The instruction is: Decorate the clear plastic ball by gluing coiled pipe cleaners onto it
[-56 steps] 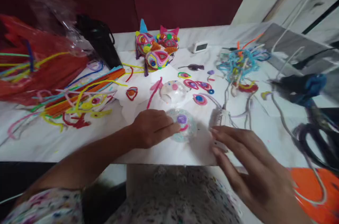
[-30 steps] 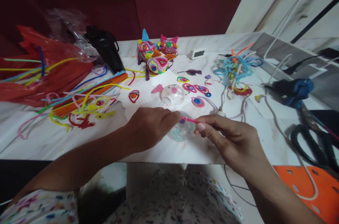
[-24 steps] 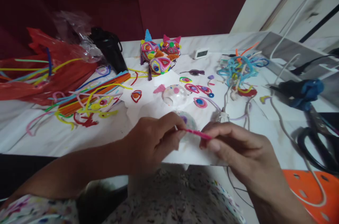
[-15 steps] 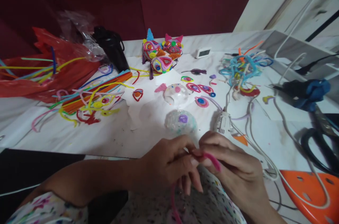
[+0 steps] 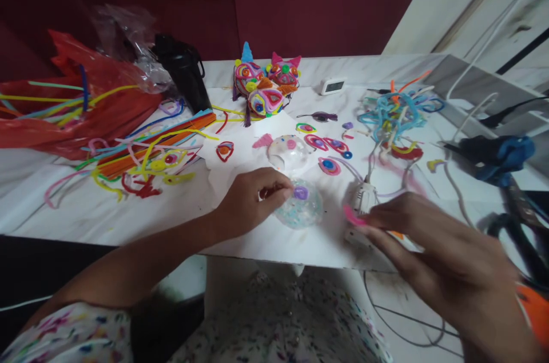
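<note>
My right hand (image 5: 429, 248) pinches a pink pipe cleaner (image 5: 354, 216) between thumb and fingers, over the right front of the table. A blurred pink strand trails behind that hand. My left hand (image 5: 255, 200) is closed in a pinch at the left edge of a purple coiled piece (image 5: 301, 192); whether it grips anything is hidden. That coil lies on a clear, glittery dome (image 5: 302, 215). Just behind is a second clear dome (image 5: 293, 156) with a pink piece on it and a pink pointed ear (image 5: 263, 140) beside it.
Several coiled eye shapes (image 5: 329, 166) lie right of the domes. Finished colourful heads (image 5: 266, 101) stand at the back. Pipe cleaners (image 5: 115, 163) and a red bag (image 5: 86, 106) are left. A white glue gun (image 5: 365, 197), its cords and black-handled scissors (image 5: 514, 237) are right.
My hands have separated. The left moved forward to the purple coil; the right moved rightward, carrying the pink pipe cleaner, which both hands were handling near the table's front edge.
</note>
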The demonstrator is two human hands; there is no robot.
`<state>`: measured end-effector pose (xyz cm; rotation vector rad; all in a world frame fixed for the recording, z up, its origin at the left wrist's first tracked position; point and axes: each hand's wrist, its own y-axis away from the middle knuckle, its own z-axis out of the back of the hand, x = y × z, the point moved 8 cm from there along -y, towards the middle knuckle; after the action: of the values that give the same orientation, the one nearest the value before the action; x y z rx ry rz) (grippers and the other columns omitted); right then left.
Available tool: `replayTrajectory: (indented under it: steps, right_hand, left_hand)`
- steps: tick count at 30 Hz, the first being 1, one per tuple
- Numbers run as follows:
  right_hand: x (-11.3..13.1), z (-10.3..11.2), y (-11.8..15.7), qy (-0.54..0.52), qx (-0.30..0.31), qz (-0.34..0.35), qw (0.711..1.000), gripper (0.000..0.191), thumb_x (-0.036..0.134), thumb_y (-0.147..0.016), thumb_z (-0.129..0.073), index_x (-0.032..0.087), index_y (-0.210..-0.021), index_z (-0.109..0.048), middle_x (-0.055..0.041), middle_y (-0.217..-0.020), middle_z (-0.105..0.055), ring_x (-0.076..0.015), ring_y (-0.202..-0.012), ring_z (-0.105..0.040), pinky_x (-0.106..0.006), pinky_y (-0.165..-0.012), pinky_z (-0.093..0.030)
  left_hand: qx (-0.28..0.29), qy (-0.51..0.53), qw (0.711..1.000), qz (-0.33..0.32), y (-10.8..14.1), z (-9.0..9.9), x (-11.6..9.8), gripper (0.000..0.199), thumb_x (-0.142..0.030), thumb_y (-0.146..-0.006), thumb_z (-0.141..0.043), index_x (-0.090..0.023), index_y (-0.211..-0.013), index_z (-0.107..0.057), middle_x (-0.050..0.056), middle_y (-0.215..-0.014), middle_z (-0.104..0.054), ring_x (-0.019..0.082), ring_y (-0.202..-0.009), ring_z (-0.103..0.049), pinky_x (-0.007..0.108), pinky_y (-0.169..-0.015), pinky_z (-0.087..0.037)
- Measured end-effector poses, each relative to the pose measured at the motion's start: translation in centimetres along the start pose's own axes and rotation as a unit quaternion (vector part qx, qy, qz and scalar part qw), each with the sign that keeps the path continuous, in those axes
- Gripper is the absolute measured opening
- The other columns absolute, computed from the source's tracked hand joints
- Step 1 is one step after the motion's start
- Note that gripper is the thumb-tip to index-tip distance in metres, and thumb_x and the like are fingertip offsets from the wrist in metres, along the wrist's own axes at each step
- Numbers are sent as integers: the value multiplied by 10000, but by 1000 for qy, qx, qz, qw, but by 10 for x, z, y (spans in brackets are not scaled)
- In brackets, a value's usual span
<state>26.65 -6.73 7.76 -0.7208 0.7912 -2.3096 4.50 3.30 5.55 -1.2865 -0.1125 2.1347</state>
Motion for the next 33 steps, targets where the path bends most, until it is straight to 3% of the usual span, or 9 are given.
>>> replayTrajectory:
  steps: [3, 7, 16, 21, 25, 33]
  right_hand:
    - [9, -35, -8, 5, 14, 48, 999, 184, 59, -1104, -649, 241, -1101, -673, -53, -874, -743, -229, -745, -699, -372, -647, -571]
    - [6, -59, -6, 37, 31, 72, 996, 221, -21, -1072, -629, 158, -987, -728, -62, -810, -732, -226, -710, -633, -384, -641, -525]
    - [0, -64, -12, 89, 73, 73, 991, 416, 169, -1228, -428, 170, -1003, -777, -75, -862, -786, -238, -775, -614, -394, -698, -496]
    - [-6, -69, -6, 78, 89, 59, 991, 406, 194, -1231, -427, 177, -1023, -775, -95, -935, -797, -255, -834, -608, -424, -746, -478]
    - [-14, -73, 0, 76, 84, 43, 993, 430, 222, -1239, -398, 216, -1017, -767, -95, -958, -793, -272, -868, -603, -450, -784, -461]
    - [-20, -78, -3, 81, 124, 39, 988, 466, 243, -1242, -361, 211, -979, -745, -90, -928, -758, -277, -856, -566, -463, -764, -428]
  left_hand:
    - [11, -23, 999, -21, -10, -3, 5, 136, -187, -965, -675, -166, -920, -802, 13, -815, -775, 118, -665, -617, 230, -639, -513]
    - [24, -34, 998, -56, -16, -9, 10, 138, -176, -984, -682, -158, -966, -819, 1, -804, -720, 119, -674, -613, 234, -662, -515]
    - [-11, -43, 987, -157, -9, -14, 16, 84, -165, -1030, -758, -168, -1002, -837, 24, -897, -782, 124, -700, -683, 230, -677, -581]
    - [-45, -102, 963, -245, 0, -14, 13, 108, -194, -1095, -717, -194, -1064, -821, 49, -992, -814, 165, -877, -783, 262, -794, -641]
    - [-55, -154, 940, -298, 5, -15, 8, 88, -179, -1111, -696, -187, -1079, -778, 56, -1022, -840, 186, -911, -783, 309, -841, -635]
    - [-2, -203, 911, -358, 12, -19, 4, 193, -107, -1072, -621, -235, -1165, -732, 43, -1179, -893, 225, -1130, -812, 395, -1007, -573]
